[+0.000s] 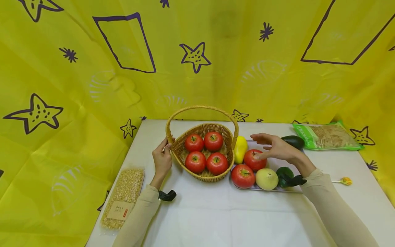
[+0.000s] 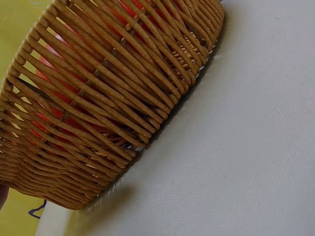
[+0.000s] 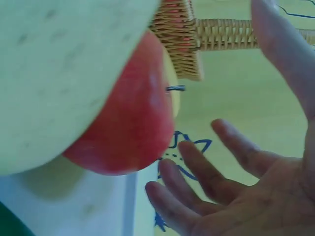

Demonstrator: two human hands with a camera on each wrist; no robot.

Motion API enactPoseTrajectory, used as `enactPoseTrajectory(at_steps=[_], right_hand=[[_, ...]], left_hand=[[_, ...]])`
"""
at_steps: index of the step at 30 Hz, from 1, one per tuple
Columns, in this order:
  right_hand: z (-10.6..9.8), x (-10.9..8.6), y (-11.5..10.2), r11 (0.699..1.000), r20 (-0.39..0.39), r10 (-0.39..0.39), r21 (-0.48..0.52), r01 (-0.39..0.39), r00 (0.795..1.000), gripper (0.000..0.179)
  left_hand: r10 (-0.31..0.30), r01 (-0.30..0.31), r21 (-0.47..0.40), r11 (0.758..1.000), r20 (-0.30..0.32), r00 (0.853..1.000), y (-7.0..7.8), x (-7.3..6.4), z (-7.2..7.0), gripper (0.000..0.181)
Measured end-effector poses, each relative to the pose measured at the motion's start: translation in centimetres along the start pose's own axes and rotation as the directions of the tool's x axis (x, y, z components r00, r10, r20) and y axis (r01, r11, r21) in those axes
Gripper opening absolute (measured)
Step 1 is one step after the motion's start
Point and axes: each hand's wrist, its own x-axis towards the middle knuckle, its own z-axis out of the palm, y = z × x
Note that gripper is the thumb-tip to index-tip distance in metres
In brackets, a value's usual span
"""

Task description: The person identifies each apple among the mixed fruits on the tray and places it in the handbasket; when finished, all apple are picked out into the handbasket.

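Gripped the wicker basket (image 1: 207, 177) on the bench (image 1: 200, 219) by its left side with the curled fingers of the left hand (image 1: 162, 160), with four red apples (image 1: 195, 162) inside the basket. Held the fingers of the right hand (image 1: 277, 149) apart, with nothing in their grasp, close to another red apple (image 1: 252, 162) beside a pale round fruit (image 1: 266, 179) on the tray (image 1: 296, 189) just right of the basket.
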Motion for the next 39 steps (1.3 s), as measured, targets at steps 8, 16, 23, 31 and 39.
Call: enactPoseTrajectory(at_steps=[8, 16, 23, 31, 39], right_hand=[[0.3, 0.2, 1.1, 0.991, 0.106, 0.127, -0.047, -0.122, 0.986, 0.079], [0.9, 0.8, 1.4, 0.984, 0.088, 0.143, -0.121, -0.132, 0.986, 0.078], [0.7, 0.8, 1.7, 0.974, 0.045, 0.159, -0.168, -0.149, 0.986, 0.078], [-0.1, 0.8, 2.0, 0.969, 0.008, 0.160, -0.191, -0.155, 0.987, 0.079], [-0.9, 0.7, 2.8, 0.971, -0.045, 0.170, -0.164, -0.175, 0.984, 0.077]], left_hand=[[-0.005, 0.005, -0.022, 1.000, 0.006, 1.000, -0.1, 0.0, 0.0, 0.031], [0.010, -0.010, 0.034, 0.999, -0.025, 1.000, 0.0, 0.0, 0.1, 0.030], [0.004, -0.004, 0.027, 1.000, -0.005, 1.000, -0.1, -0.1, 0.0, 0.031], [-0.012, 0.013, 0.020, 1.000, -0.010, 1.000, -2.3, -0.2, -0.1, 0.032], [-0.010, 0.010, 0.001, 1.000, 0.008, 1.000, -3.7, -0.1, -0.3, 0.034]])
